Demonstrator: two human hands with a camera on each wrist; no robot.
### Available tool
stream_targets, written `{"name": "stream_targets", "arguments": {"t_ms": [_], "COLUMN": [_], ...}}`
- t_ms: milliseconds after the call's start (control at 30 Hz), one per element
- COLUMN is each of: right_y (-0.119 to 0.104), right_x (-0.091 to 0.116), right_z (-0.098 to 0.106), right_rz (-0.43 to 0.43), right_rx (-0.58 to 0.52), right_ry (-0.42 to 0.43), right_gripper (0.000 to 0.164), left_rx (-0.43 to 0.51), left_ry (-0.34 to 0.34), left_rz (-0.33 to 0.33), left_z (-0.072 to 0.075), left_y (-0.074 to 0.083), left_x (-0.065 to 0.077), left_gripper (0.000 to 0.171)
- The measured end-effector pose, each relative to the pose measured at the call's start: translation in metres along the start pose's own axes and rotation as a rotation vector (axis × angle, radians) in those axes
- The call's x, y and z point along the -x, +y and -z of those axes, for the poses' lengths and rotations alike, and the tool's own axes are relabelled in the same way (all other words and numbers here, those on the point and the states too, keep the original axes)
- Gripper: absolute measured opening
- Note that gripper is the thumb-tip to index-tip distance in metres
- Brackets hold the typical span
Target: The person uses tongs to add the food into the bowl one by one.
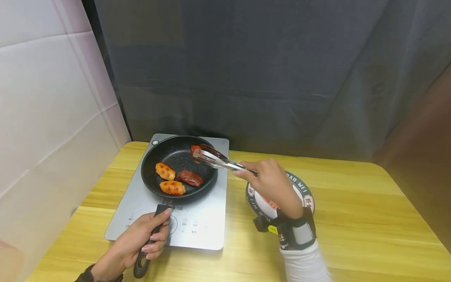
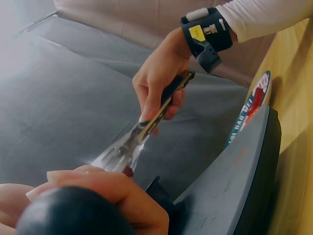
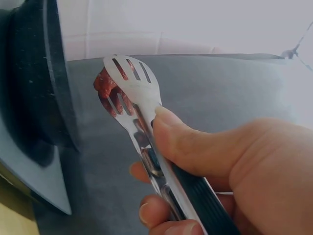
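Steel tongs (image 1: 227, 163): polished metal, slotted spoon-shaped heads, dark grips along the shanks.
Held piece (image 1: 195, 150): red, glossy, lumpy; caught between the slotted heads, its colour showing through the slots.
Frying pan (image 1: 177, 156): round, black, speckled inside; resting on the cooktop.
Pan handle (image 1: 163, 209): black, long, rounded at the end, pierced by a hole.
Pan contents: one orange-gold oval (image 1: 165, 171) and a second oval (image 1: 172, 188), both browned in spots; one dark red slab (image 1: 190, 178), rough-surfaced, beside them.
Cooktop (image 1: 208, 219): flat, silver-grey, printed with symbols.
Plate (image 1: 302, 184): round, white centre, dark lettered rim; red food (image 1: 269, 202) on it, partly hidden by the right arm.
Table (image 1: 370, 219): yellow wood grain.
Backdrop (image 1: 246, 78): dark grey, creased sheet.
Right hand (image 1: 273, 184): thumb and fingers clasped round the tongs; wrist strap (image 1: 296, 233) above a white sleeve (image 1: 304, 262).
Left hand (image 1: 146, 235): fingers wrapped round the pan handle.
Position: held piece beyond the right hand's fingertips, at the tongs' far end; against the pan's far right side in the head view, apart from the pan wall in the right wrist view.
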State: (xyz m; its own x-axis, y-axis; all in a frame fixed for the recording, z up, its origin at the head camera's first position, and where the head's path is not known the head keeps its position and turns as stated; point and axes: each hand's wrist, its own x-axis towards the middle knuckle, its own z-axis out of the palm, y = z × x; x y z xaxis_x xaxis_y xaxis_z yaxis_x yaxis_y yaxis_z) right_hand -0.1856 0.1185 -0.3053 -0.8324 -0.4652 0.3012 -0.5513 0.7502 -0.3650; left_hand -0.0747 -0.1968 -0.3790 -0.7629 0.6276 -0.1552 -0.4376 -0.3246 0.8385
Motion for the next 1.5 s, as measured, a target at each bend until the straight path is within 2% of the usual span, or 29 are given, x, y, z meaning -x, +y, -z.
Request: {"name": "stream_targets", "arguments": {"t_ms": [133,267,500,767,967,1167,1333,1500], "right_y": [-0.005,-0.008,-0.017,-0.023,-0.026,-0.029,-0.037,-0.046], "right_x": [-0.007,-0.013,-0.02,-0.023,-0.025,-0.023,-0.026,-0.036], "right_z": [-0.009,-0.02,-0.032,-0.037,-0.033,-0.026,-0.024,-0.02], "right_rz": [0.016,0.067,0.032,-0.022,-0.046,-0.107,-0.137,-0.126], "right_rx": [0.042,0.116,0.284,0.335,0.353,0.365,0.355,0.36], "right_ry": [0.015,0.049,0.071,0.041,0.006,-0.04,-0.076,-0.096], "right_gripper": [0.035,0.032,0.028,0.031,0.033,0.032,0.027,0.032], "left_rx": [-0.011,-0.01,0.003,-0.015,-0.009,0.009,0.015,0.026], "left_ry": [0.003,0.014,0.009,0.004,-0.012,0.007,-0.024,-0.03], "left_rz": [0.002,0.003,-0.014,-0.007,-0.025,-0.016,-0.011,-0.015], "left_z": [0.002,0.001,0.001,0.0,-0.001,-0.003,0.0,0.002], "left_y": [0.002,0.002,0.001,0.002,0.001,-0.004,-0.005,-0.002], "left_x": [0.001,0.001,0.001,-0.001,-0.005,-0.008,-0.005,0.0], "left_gripper": [0.042,0.041,0.04,0.041,0.041,0.037,0.042,0.04]}}
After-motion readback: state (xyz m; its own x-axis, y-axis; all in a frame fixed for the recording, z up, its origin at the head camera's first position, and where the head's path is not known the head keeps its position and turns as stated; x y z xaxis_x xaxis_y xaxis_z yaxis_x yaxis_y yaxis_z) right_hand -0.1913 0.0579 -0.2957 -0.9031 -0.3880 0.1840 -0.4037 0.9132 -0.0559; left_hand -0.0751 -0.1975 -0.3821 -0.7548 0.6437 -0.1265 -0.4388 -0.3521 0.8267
